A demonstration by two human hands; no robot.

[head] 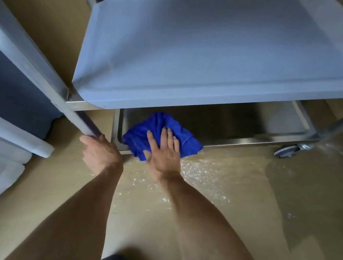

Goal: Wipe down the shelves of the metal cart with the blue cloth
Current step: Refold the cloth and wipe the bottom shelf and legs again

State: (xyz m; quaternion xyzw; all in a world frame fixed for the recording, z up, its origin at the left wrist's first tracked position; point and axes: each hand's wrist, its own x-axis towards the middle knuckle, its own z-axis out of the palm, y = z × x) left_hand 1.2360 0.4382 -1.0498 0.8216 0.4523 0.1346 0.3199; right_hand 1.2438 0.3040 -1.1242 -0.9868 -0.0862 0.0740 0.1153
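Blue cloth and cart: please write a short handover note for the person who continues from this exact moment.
Right hand: flat, fingers straight, pressing the blue cloth on the front left corner of the bottom shelf.
Left hand: grips the cart post near its lower end.
Done: cannot tell which shelves are already wiped.
Left: rest of the bottom shelf toward the right and back; check the middle shelf.

No writing, label, brand mark or number can be read anywhere here. The metal cart's shelves [221, 55] and the blue cloth [143, 134] show plain surfaces, with nothing printed on them.
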